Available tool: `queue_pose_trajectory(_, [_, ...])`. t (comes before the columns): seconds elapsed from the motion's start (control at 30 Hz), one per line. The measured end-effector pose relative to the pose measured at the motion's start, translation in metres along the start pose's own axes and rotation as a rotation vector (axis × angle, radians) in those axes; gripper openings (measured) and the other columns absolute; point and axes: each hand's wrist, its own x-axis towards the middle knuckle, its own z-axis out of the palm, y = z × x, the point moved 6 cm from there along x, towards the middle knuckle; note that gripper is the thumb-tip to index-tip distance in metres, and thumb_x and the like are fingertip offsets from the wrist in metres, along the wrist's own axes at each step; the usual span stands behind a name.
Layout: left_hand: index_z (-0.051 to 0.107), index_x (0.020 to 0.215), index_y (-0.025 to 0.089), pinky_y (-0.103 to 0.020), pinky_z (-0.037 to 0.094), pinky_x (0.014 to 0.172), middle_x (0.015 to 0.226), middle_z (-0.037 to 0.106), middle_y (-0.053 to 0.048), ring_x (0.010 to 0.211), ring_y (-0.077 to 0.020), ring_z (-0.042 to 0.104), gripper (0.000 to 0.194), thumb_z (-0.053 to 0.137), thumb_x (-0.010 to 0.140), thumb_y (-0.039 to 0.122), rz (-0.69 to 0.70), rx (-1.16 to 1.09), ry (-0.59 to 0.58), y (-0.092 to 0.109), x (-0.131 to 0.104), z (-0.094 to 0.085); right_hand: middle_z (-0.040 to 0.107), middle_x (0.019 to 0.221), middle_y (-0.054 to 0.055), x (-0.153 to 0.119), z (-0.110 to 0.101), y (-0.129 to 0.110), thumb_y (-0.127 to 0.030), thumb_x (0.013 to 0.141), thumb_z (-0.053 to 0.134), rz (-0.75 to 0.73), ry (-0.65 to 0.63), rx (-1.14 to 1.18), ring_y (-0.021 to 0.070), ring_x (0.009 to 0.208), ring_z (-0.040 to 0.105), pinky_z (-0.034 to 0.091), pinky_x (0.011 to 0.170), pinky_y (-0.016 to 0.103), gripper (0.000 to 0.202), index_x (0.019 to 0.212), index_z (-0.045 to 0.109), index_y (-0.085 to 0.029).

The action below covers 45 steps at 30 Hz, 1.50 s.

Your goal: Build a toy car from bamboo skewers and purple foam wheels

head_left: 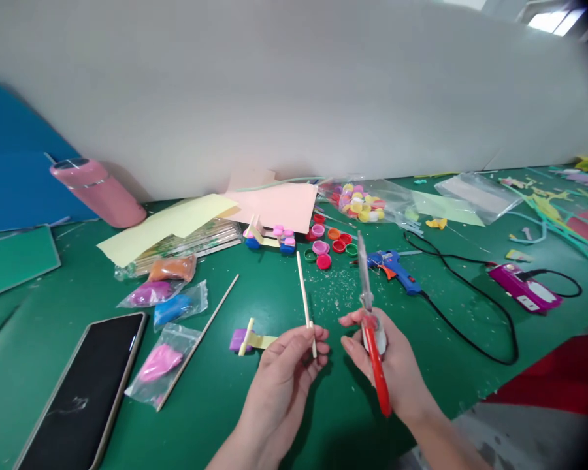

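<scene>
Between the thumb and fingers of my left hand [287, 365], a thin wooden stick [302, 287] points up and away, with a second, shorter piece [314, 341] beside its lower end. My right hand [387, 359] holds red-handled shears [375, 359], blades pointing away, apart from the stick. Just left of my left hand lies a small construction of purple clay and yellow strips [249, 338], partly hidden by the fingers. Beyond it stands a little car-like model [270, 239] with blue and pink parts. Another long stick [200, 336] rests on the table to the left.
Small clay bags [161, 362] and a phone [85, 385] lie left. Paper sheets [274, 203] and a pink bottle [100, 192] are at the back. Colourful caps [323, 261] sit mid-table. A blue glue gun [394, 269] has a black cord running to a purple power strip [524, 287].
</scene>
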Motion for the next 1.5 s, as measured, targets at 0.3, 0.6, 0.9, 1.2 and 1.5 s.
queue_pose_trajectory(0.3, [0.070, 0.071, 0.011, -0.023, 0.047, 0.066, 0.072, 0.067, -0.006, 0.066, -0.0116, 0.058, 0.011, 0.067, 0.070, 0.021, -0.002, 0.024, -0.002, 0.002, -0.006, 0.003, 0.064, 0.101, 0.014, 0.008, -0.054, 0.022, -0.027, 0.067, 0.063, -0.232, -0.004, -0.892, 0.0316, 0.092, 0.060, 0.048, 0.079, 0.046, 0.037, 0.102, 0.058, -0.015])
queue_pose_trajectory(0.6, [0.071, 0.070, 0.011, -0.022, 0.044, 0.063, 0.068, 0.067, -0.006, 0.061, -0.0111, 0.055, 0.012, 0.068, 0.069, 0.023, -0.049, 0.076, -0.120, -0.007, -0.012, 0.017, 0.060, 0.083, 0.005, -0.002, -0.014, -0.031, -0.030, 0.084, 0.053, -0.236, -0.197, -0.210, 0.0166, 0.070, 0.060, 0.049, 0.063, 0.027, 0.016, 0.093, 0.063, -0.023])
queue_pose_trajectory(0.9, [0.069, 0.069, 0.011, -0.023, 0.039, 0.059, 0.065, 0.067, -0.006, 0.057, -0.0113, 0.052, 0.016, 0.062, 0.074, 0.024, 0.005, 0.198, -0.176, -0.009, -0.015, 0.021, 0.052, 0.047, -0.006, 0.017, 0.023, -0.029, -0.032, 0.079, 0.059, -0.050, -0.301, 0.161, 0.0087, 0.042, 0.051, 0.040, 0.041, 0.020, 0.019, 0.067, 0.055, -0.018])
queue_pose_trajectory(1.2, [0.068, 0.069, 0.012, -0.023, 0.039, 0.056, 0.061, 0.067, -0.005, 0.053, -0.0111, 0.052, 0.015, 0.063, 0.074, 0.025, 0.012, 0.195, -0.170, -0.009, -0.012, 0.019, 0.053, 0.050, -0.005, 0.017, 0.023, -0.026, -0.032, 0.080, 0.057, -0.034, -0.318, 0.138, 0.0097, 0.046, 0.053, 0.041, 0.043, 0.021, 0.020, 0.067, 0.054, -0.018])
queue_pose_trajectory(1.5, [0.068, 0.065, 0.012, -0.024, 0.039, 0.058, 0.062, 0.066, -0.005, 0.055, -0.0114, 0.052, 0.019, 0.060, 0.076, 0.025, 0.052, 0.257, -0.174, -0.006, -0.013, 0.015, 0.050, 0.043, -0.008, 0.012, 0.032, -0.022, -0.035, 0.076, 0.062, 0.059, -0.477, 0.229, 0.0099, 0.040, 0.054, 0.041, 0.041, 0.021, 0.022, 0.069, 0.053, -0.017])
